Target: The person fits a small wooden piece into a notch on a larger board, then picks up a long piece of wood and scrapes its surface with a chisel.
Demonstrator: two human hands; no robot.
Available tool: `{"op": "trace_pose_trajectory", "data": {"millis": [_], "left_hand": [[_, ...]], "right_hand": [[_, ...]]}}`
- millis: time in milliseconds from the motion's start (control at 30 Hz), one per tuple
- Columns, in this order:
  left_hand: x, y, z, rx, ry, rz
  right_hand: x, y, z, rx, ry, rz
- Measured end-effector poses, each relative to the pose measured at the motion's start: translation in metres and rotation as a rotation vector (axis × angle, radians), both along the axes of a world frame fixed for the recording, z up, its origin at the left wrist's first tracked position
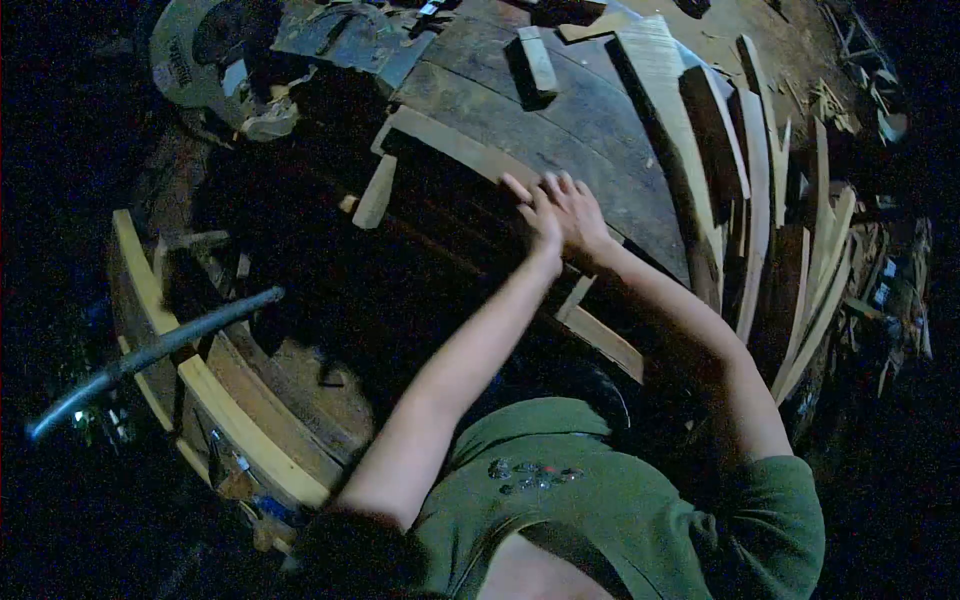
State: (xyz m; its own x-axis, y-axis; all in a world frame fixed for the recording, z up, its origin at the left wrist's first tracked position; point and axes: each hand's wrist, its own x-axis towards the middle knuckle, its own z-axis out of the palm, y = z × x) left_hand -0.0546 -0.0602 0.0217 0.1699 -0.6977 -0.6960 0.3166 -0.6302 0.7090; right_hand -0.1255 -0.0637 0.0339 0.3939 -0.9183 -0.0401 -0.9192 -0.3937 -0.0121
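One wooden strip (455, 143) lies along near edge of dark bench (612, 150). Left hand (541, 218) and right hand (580, 213) meet at its right end, overlapping in view; left fingers partly apart, right fingers slightly bent; can't tell whether either clamps strip. Small block (538, 62) beyond on bench. Long boards (665, 110) to right, metal pipe (150, 354) well off left.

The bench (590, 150) is dark-seamed grey-brown; the wooden strip (450, 142) along its edge is tan, the shirt (620, 500) before it green.
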Motion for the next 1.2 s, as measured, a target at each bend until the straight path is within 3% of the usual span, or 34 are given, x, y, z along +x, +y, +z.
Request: {"op": "trace_pose_trajectory", "data": {"millis": [33, 67, 100, 133, 200, 233, 333, 400, 433, 467, 533, 600, 633, 800, 933, 1000, 1033, 1067, 1133, 1200], "left_hand": [[-0.022, 0.025, 0.025, -0.094, -0.072, -0.044], [-0.04, 0.046, 0.007, -0.12, -0.022, -0.087], [-0.055, 0.064, 0.02, -0.131, -0.09, -0.15], [-0.067, 0.081, 0.008, -0.246, 0.031, -0.195], [-0.074, 0.094, -0.011, -0.353, -0.287, -0.37], [-0.074, 0.093, -0.011, -0.35, -0.286, -0.371], [-0.064, 0.08, 0.0, -0.25, -0.201, -0.362], [-0.059, 0.061, 0.009, -0.336, -0.033, -0.013], [-0.048, 0.049, 0.023, -0.224, -0.009, -0.062], [-0.037, 0.034, 0.024, -0.277, 0.13, 0.016], [-0.013, 0.009, -0.018, -0.423, -0.233, -0.001], [0.021, -0.025, 0.011, -0.082, -0.005, -0.001], [0.029, -0.04, 0.059, -0.046, -0.091, -0.072], [0.056, -0.069, 0.026, -0.239, -0.22, -0.059], [0.094, -0.111, 0.012, -0.133, -0.074, 0.045], [0.112, -0.13, 0.013, -0.071, -0.15, -0.025], [0.133, -0.141, -0.024, -0.07, -0.131, -0.091], [0.121, -0.136, -0.012, -0.087, -0.131, -0.105], [0.086, -0.098, 0.018, -0.071, -0.215, -0.024], [0.049, -0.059, 0.026, -0.012, -0.255, -0.071]], "right_hand": [[-0.022, 0.024, 0.0, -0.03, -0.003, 0.012], [-0.047, 0.047, 0.0, -0.016, 0.018, 0.026], [-0.064, 0.066, 0.003, 0.008, -0.005, -0.001], [-0.081, 0.083, 0.004, 0.037, -0.037, 0.002], [-0.09, 0.093, 0.017, 0.079, 0.042, 0.001], [-0.09, 0.091, 0.018, 0.083, 0.041, 0.001], [-0.081, 0.078, 0.016, 0.147, -0.005, 0.032], [-0.064, 0.055, 0.011, 0.131, -0.013, 0.04], [-0.05, 0.04, 0.018, 0.098, 0.026, 0.044], [-0.038, 0.026, 0.02, 0.111, 0.021, 0.06], [-0.015, -0.007, 0.017, 0.065, -0.033, 0.137], [0.015, -0.042, 0.016, 0.025, -0.071, 0.143], [0.026, -0.052, 0.005, -0.031, -0.076, 0.115], [0.052, -0.084, 0.001, -0.047, -0.147, 0.136], [0.09, -0.118, -0.014, -0.195, -0.204, 0.087], [0.107, -0.127, -0.002, -0.09, -0.185, 0.023], [0.119, -0.138, -0.039, -0.182, 0.221, 0.151], [0.111, -0.133, -0.037, -0.196, 0.225, 0.134], [0.085, -0.104, -0.03, -0.18, -0.066, 0.115], [0.042, -0.063, -0.015, -0.159, -0.13, 0.143]]}}
